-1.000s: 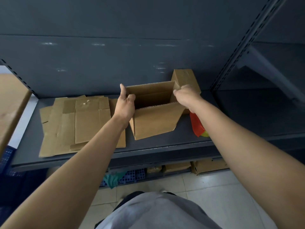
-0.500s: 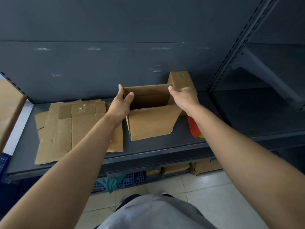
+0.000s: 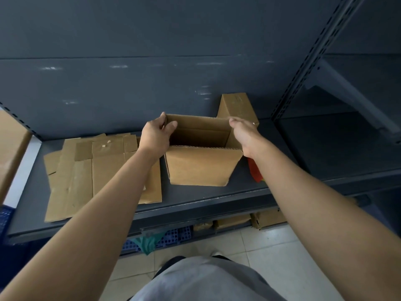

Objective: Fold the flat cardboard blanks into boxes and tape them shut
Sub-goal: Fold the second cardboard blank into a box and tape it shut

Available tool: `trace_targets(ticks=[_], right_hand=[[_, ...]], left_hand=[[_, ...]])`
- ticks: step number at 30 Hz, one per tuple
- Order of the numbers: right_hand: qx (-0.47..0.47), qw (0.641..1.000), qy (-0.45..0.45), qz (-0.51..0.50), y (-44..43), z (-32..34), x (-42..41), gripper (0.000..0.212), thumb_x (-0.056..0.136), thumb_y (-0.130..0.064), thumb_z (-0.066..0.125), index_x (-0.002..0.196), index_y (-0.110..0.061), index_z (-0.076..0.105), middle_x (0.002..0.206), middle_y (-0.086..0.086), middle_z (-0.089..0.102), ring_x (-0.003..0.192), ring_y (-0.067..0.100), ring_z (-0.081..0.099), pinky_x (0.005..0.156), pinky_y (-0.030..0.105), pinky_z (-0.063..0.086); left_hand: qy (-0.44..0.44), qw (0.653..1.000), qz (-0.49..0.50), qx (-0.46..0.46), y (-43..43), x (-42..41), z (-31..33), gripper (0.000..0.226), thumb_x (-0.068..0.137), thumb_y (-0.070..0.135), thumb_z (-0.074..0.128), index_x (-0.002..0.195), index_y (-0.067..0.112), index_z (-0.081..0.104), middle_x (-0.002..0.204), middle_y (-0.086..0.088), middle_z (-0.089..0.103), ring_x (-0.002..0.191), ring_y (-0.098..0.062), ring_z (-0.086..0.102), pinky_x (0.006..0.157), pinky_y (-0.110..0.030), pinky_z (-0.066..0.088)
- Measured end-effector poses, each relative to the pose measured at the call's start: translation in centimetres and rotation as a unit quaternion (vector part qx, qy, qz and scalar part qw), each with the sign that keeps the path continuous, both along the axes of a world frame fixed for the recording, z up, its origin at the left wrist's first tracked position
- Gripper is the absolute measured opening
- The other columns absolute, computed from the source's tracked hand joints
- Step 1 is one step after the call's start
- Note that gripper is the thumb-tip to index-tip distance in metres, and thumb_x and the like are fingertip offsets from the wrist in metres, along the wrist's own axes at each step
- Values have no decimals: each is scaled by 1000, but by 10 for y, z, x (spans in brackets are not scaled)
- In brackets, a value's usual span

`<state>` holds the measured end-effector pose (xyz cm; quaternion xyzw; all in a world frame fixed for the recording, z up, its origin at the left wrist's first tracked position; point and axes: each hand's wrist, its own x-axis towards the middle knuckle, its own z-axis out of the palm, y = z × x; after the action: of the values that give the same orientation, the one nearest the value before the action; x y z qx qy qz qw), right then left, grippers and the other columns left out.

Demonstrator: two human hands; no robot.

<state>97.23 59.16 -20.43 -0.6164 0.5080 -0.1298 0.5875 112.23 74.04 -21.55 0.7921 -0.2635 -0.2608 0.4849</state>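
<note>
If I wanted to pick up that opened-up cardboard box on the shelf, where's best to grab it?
Probably the top rim of its two short end walls, coming from above. The box stands upright with its top open, so each thin wall can be pinched from both faces. The left hand and right hand grip it there.

Brightness: dim; the dark grey back panel and shelf soak up most light.
Brightest part: the pale floor tiles at the bottom.
Glare: faint pale streaks on the back panel.
Shadows: the inside of the box is nearly black; soft shade under the shelf.
Sharpness: centre fairly crisp, forearms near the lower corners soft.
Distortion: wide-angle bend; the upright post leans.
</note>
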Motion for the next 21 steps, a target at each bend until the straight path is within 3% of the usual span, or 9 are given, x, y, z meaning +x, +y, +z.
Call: trace_targets(ticks=[3, 6, 9, 12, 16, 21], right_hand=[[27, 1000, -15, -6, -5, -6, 2, 50, 101, -40, 39, 148, -24, 31, 156, 2, 26, 142, 24, 26, 113, 44, 22], [108, 993, -37, -10, -10, -11, -1, 65, 90, -50, 53, 148, -27, 32, 154, 4, 32, 138, 27, 34, 112, 47, 30], [170, 978, -119, 16, -16, -21, -8, 45, 96, -37, 46, 140, -27, 46, 136, 6, 54, 120, 28, 54, 96, 44, 47], [196, 965, -170, 41, -20, -25, -19, 41, 101, -25, 39, 141, -25, 45, 135, 7, 55, 117, 28, 56, 87, 40, 50], [195, 962, -179, 71, -24, -26, -21, 39, 101, -23, 42, 138, -29, 48, 139, 5, 51, 122, 28, 53, 86, 40, 50], [192, 964, -167, 79, -28, -26, -18, 35, 100, -22, 44, 132, -31, 54, 142, 6, 48, 123, 29, 51, 91, 42, 49]], left_hand=[[14, 999, -10, -29, 4, -3, -9, 50, 102, 36, 35, 149, 18, 29, 151, 0, 35, 140, -15, 28, 103, -17, 21], [85, 995, -17, -55, 9, 1, -22, 49, 102, 42, 28, 149, 29, 25, 155, 5, 26, 143, -14, 20, 107, -23, 16], [204, 975, -40, -80, 14, 9, -29, 49, 101, 47, 28, 148, 42, 17, 158, 9, 16, 144, -18, 18, 117, -44, 16], [298, 946, -42, -118, 14, 14, -30, 48, 100, 41, 35, 146, 45, 22, 156, 6, 23, 139, -23, 31, 112, -49, 29], [299, 948, -39, -96, 12, 20, -27, 62, 84, 45, 53, 141, 49, 29, 156, 5, 24, 139, -27, 30, 107, -55, 33], [288, 955, -14, -65, 5, 20, -21, 54, 98, 32, 48, 145, 46, 24, 159, 6, 11, 145, -28, 11, 107, -61, 27]])
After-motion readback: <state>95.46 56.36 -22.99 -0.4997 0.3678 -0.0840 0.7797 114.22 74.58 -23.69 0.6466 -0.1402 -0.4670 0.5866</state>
